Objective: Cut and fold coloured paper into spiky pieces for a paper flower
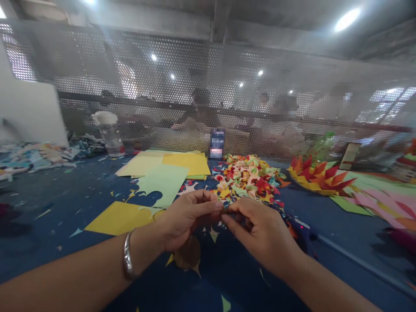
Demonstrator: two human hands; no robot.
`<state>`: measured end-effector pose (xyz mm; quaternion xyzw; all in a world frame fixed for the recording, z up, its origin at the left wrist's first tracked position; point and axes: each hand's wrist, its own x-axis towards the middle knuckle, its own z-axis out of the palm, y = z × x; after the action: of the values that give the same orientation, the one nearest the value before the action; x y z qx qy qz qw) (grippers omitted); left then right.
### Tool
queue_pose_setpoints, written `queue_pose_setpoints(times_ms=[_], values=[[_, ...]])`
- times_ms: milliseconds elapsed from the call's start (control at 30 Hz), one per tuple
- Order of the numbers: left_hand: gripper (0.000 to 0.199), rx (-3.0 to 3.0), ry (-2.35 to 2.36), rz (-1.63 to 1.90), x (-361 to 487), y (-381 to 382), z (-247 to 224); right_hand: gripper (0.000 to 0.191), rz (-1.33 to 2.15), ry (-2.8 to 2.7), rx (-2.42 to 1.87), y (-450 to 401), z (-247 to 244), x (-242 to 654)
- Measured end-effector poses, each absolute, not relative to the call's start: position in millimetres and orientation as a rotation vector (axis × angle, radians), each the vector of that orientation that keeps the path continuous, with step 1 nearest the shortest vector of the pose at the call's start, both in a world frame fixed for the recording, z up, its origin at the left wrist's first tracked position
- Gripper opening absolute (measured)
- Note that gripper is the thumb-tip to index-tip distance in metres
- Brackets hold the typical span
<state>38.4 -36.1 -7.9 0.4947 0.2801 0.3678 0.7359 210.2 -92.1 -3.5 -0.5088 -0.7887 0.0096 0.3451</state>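
Both hands meet over the middle of the blue table (pixel 65 203), and what matters most is the tiny gap between their fingertips. The left hand (pixel 185 219) comes in from 8 o'clock, a metal bangle (pixel 127 260) on its wrist, with thumb and forefinger drawn together and pointing toward 3 o'clock. The right hand (pixel 260 234) comes in from 4 o'clock, its fingers curled and its tips pointing toward 9 o'clock. Between the 2 sets of fingertips sits a small dark piece (pixel 227 211), pinched from both sides; it is too small and too blurred to say what it is made of or how it is folded. Its short visible length seems to run roughly 9 to 3 o'clock, along the line joining the 2 hands, so neither hand is clearly nearer: both are touching it. Both hands are nearly closed around that 1 piece, with no other thing in either palm that I can see. Just beyond the fingertips, toward 12 o'clock, lies a heap of folded paper pieces (pixel 248 177) in red, yellow, green and white, close to the hands but not touched. At 10 o'clock from the hands lie flat sheets: a yellow sheet (pixel 113 219) nearest, a cut green sheet (pixel 164 182) behind it. Well apart at 2 o'clock stands a spiky orange paper model (pixel 320 175).
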Motion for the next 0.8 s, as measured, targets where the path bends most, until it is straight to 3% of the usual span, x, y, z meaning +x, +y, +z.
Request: queue_pose_setpoints(times_ms=[600,800], values=[[0.015,1.129,0.549,0.729,34.2,-31.2,-2.6,0.017,0.245,-1.998,-1.260,-91.7,3.4,211.1],[0.026,1.122,0.555,0.769,36.4,-31.6,-6.6,0.015,0.259,-2.000,-1.246,-91.6,2.2,211.0]])
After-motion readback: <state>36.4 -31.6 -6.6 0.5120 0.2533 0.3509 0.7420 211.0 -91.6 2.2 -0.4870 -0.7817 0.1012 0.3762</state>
